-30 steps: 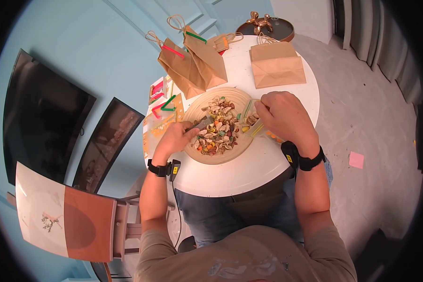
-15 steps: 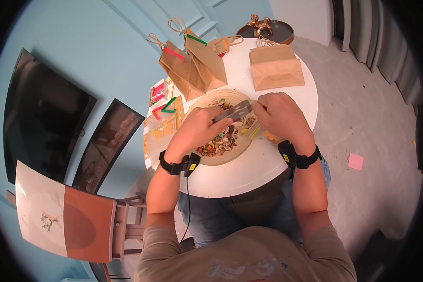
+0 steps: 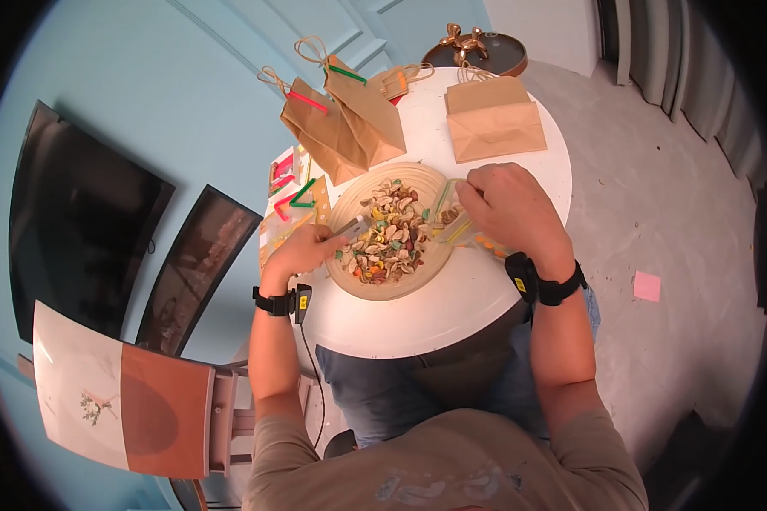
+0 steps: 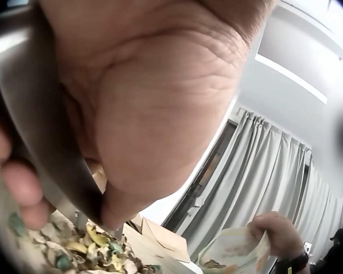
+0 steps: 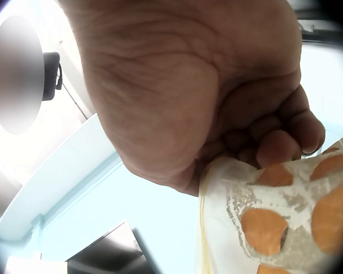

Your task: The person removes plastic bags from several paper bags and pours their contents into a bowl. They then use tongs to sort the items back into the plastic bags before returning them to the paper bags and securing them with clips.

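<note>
My left hand [image 3: 301, 250] grips a metal tool [image 3: 349, 228], seen as a curved shiny band [image 4: 40, 108] in the left wrist view; its far end is over the left part of a round woven tray [image 3: 349, 285]. Dried flowers and petals [image 3: 392, 243] in mixed colours lie heaped on that tray. With curled fingers my right hand [image 3: 516, 204] pinches the top edge of a see-through bag with orange dots [image 5: 264, 228], which hangs open at the tray's right side. Some dried pieces [image 4: 214, 264] sit inside the bag.
Two tall paper bags [image 3: 375, 119] with a red and a green strip stand behind the tray; another paper bag [image 3: 496, 128] is at the back right. Bent red and green strips [image 3: 302, 193] lie left of the tray, over patterned packets.
My left hand swung the tool right to the bag's mouth half a second ago and is now back at the tray's left side. My right hand stays at the bag.
</note>
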A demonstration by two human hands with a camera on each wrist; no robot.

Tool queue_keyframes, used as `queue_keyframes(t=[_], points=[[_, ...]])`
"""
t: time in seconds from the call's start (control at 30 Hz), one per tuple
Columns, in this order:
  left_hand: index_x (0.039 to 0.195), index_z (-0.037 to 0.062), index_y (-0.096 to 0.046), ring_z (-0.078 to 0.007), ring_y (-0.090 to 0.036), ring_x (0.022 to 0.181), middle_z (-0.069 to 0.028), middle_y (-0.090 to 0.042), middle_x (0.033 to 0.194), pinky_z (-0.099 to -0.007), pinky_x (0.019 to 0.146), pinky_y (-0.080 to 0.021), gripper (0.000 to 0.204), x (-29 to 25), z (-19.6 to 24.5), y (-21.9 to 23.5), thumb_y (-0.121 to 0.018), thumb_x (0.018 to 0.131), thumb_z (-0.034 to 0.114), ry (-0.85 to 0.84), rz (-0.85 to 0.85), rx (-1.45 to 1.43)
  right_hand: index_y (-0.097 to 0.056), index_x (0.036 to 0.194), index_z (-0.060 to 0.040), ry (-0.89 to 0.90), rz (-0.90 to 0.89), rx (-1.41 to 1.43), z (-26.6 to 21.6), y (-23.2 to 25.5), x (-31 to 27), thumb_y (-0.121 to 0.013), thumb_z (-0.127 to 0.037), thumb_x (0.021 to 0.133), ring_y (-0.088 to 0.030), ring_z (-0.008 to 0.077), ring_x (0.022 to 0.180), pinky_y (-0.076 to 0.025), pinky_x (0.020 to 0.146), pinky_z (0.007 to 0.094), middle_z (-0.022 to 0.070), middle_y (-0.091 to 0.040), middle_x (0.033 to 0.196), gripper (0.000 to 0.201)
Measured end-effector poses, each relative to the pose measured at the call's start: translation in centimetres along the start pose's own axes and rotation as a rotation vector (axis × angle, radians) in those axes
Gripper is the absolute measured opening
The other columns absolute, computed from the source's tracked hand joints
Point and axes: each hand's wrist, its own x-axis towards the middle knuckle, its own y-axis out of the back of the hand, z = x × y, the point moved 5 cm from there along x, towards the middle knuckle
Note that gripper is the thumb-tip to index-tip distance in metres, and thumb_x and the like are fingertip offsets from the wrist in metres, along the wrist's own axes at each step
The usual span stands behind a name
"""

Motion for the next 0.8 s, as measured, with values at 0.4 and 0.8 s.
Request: queue_keyframes(t=[0.4,0.8], points=[[0.101,-0.0082,-0.078,-0.0385,-0.074,0.076,-0.0263,-0.073,0.08,-0.0486,0.073,-0.056,0.05,0.7,2.9,-4.0,-0.08,0.102,0.042,-0.178,0.09,0.114,-0.076,0.082,0.0071,-0.004,-0.027,-0.02,-0.7,-1.0,0.4,-0.062,-0.021,0.103,-0.072,0.0477,0.084,-0.057,0.084,0.0559,0.0287,-0.072,0.085,0.038],[0.099,-0.0047,-0.08,-0.0304,-0.068,0.067,-0.0216,-0.069,0.073,-0.0444,0.067,-0.053,0.037,0.4,2.4,-3.9,-0.078,0.107,0.032,-0.215,0.109,0.0,-0.076,0.081,0.0066,0.023,0.001,-0.034,-0.3,-1.2,0.4,-0.062,-0.02,0.101,-0.072,0.0471,0.081,-0.057,0.082,0.0555,0.0281,-0.072,0.083,0.036]])
